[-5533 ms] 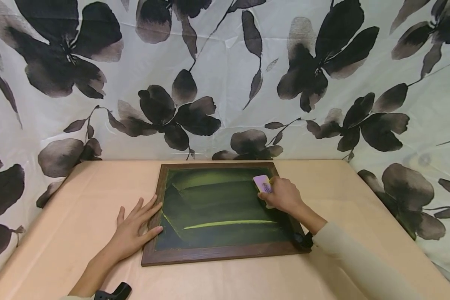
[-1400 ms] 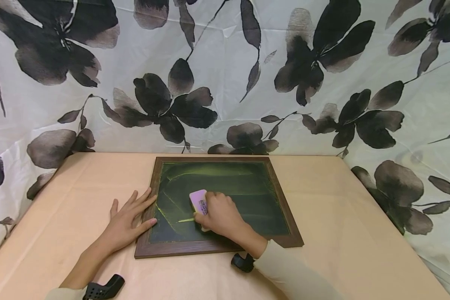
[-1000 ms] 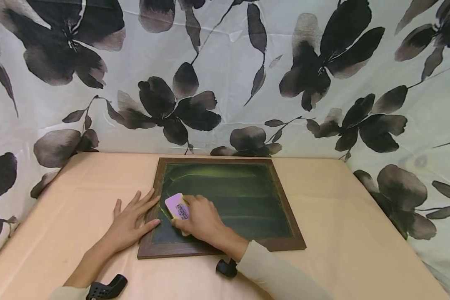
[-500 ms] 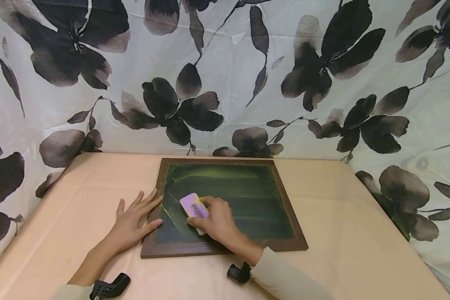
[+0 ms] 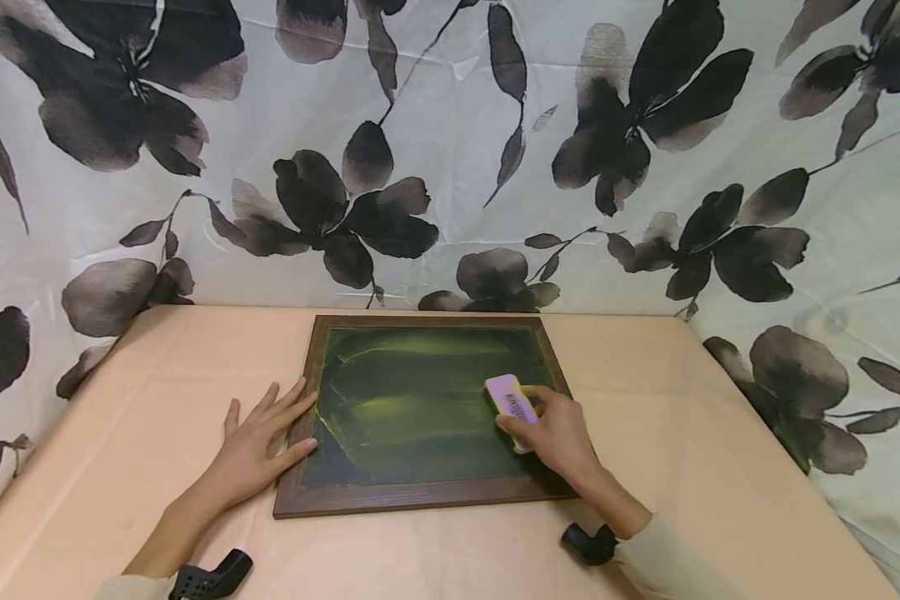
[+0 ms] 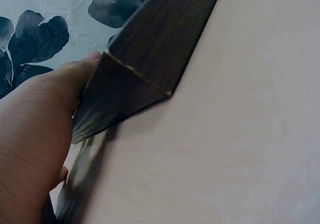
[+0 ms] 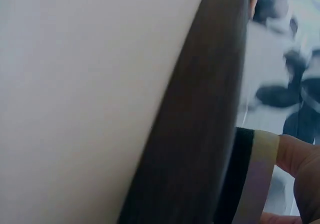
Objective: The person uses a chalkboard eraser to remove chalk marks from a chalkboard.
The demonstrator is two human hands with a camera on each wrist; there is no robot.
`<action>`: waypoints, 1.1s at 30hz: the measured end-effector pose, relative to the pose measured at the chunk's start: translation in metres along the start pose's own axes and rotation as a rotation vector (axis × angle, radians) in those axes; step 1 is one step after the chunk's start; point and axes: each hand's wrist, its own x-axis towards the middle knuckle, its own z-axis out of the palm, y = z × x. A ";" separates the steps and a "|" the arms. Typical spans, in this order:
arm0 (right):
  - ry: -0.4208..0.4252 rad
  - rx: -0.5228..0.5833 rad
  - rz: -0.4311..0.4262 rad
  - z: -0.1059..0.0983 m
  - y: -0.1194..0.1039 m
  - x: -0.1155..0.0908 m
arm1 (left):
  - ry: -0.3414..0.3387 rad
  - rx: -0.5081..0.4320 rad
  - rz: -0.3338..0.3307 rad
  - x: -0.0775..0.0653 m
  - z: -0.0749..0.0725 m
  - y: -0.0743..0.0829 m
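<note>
A dark green chalkboard (image 5: 420, 392) in a brown wooden frame lies on the table, with smeared yellow-green chalk across it. My right hand (image 5: 558, 433) grips a purple and yellow chalkboard eraser (image 5: 512, 402) between thumb and fingers, over the board's right part. The right wrist view shows the eraser (image 7: 257, 176) edge-on, its dark felt side towards the board. My left hand (image 5: 258, 450) lies with spread fingers, the tips resting on the frame's left side. In the left wrist view, the left hand (image 6: 37, 129) is beside the frame's corner (image 6: 125, 79).
The table (image 5: 682, 433) has a pale peach cover. Behind it hangs a white curtain (image 5: 450, 125) with dark flowers, close to the table's far edge. Black camera mounts (image 5: 588, 543) sit on both wrists.
The right hand went left with the eraser, then swept back to the board's right part. The bright chalk line across the lower board is now a faint smear. The left hand stayed at the frame.
</note>
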 end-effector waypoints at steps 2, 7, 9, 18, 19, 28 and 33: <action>0.039 -0.049 0.022 -0.016 0.013 -0.002 | 0.003 0.003 0.005 0.000 0.000 0.000; 0.081 -0.118 0.022 -0.032 0.028 -0.005 | 0.011 0.009 0.011 -0.001 -0.001 0.001; 0.093 -0.123 0.009 -0.031 0.029 -0.005 | 0.013 0.008 0.012 -0.002 -0.002 0.002; 0.116 -0.161 -0.055 -0.020 0.024 -0.002 | 0.021 -0.017 0.008 -0.006 0.003 0.003; 0.118 -0.160 -0.066 -0.017 0.022 0.000 | 0.022 -0.018 0.009 -0.005 0.004 0.003; 0.121 -0.255 -0.209 0.035 -0.028 0.015 | 0.034 -0.023 0.021 -0.006 0.000 0.004; 0.067 -0.267 -0.220 0.063 -0.056 0.018 | 0.038 -0.026 0.028 -0.006 0.003 0.006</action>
